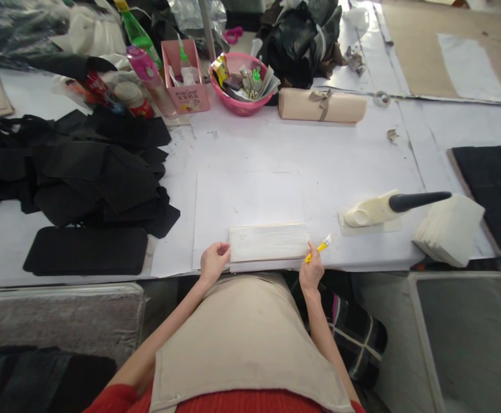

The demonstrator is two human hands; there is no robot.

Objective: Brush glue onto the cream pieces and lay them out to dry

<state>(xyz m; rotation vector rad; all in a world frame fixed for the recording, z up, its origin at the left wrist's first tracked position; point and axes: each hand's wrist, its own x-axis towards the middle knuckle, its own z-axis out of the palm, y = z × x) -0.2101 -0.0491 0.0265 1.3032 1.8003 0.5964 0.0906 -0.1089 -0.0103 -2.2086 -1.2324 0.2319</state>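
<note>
Left hand (pixel 214 264) at white rectangular panel's (pixel 270 242) left edge; can't tell whether fingers pinch. Right hand's (pixel 311 271) fingers clamped on yellow-handled paintbrush (pixel 321 246). Surface (pixel 250 152) open behind.

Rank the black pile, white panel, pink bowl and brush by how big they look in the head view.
Largest to smallest:
1. Black pile
2. Pink bowl and white panel: too alike to rank
3. Brush
</note>
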